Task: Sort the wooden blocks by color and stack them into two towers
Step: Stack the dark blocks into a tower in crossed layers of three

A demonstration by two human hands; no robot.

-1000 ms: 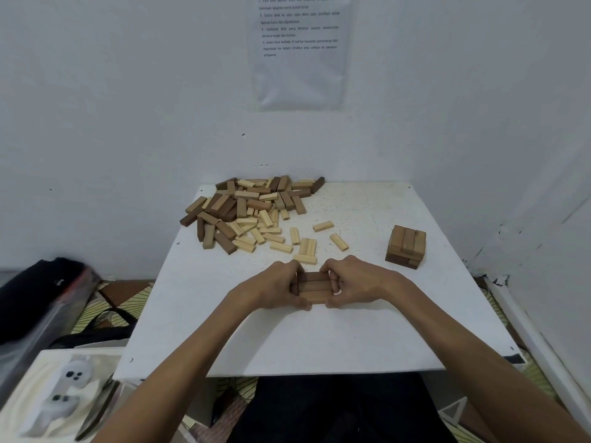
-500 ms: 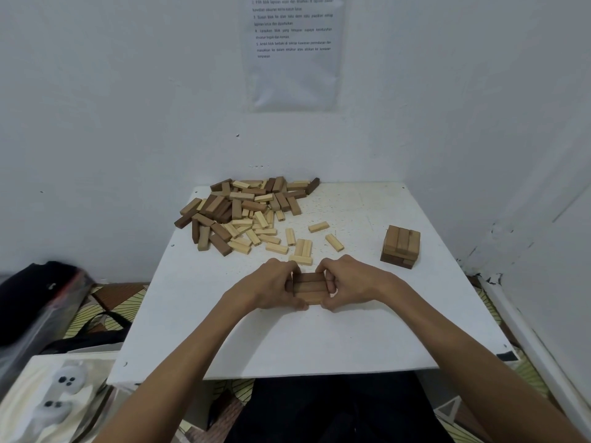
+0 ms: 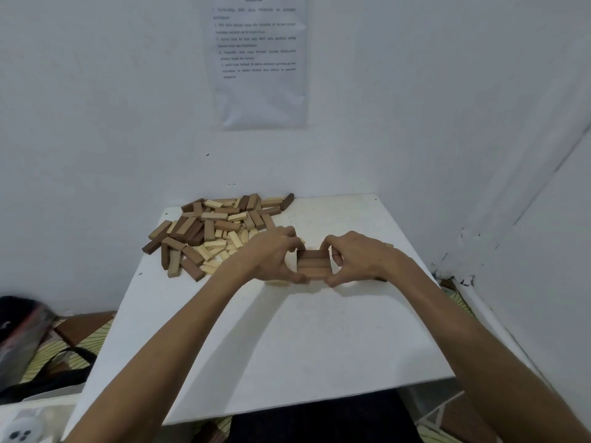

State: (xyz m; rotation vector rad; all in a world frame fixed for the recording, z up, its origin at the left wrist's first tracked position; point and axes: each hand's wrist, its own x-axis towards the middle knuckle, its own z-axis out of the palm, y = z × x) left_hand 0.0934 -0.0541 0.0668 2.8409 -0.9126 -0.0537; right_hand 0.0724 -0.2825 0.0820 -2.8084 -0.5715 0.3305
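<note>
Both hands are clamped on one row of three brown blocks (image 3: 313,263), which lie side by side with their long sides touching. The row sits right of the pile (image 3: 208,231) and slightly nearer the person.

- Left hand (image 3: 271,257): grips the end of the row facing the pile. Fingers are curled over the far edge and the thumb is on the near edge.
- Right hand (image 3: 361,257): grips the other end the same way, fingers curled and thumb at the near corner.
- The hands are apart by only the row's length. Neither holds anything else.
- A shadow lies on the table (image 3: 287,346) below the row. Can't tell whether the row touches the surface.

The pile is a loose mix of dark brown, mid brown and pale blocks, with the pale ones mostly on its near side. One pale block (image 3: 277,282) lies right of the pile, just under the left hand.

A printed sheet (image 3: 260,75) is on the wall above the pile. A dark bag (image 3: 22,334) sits on the floor to the left of the pile and nearer the person.
</note>
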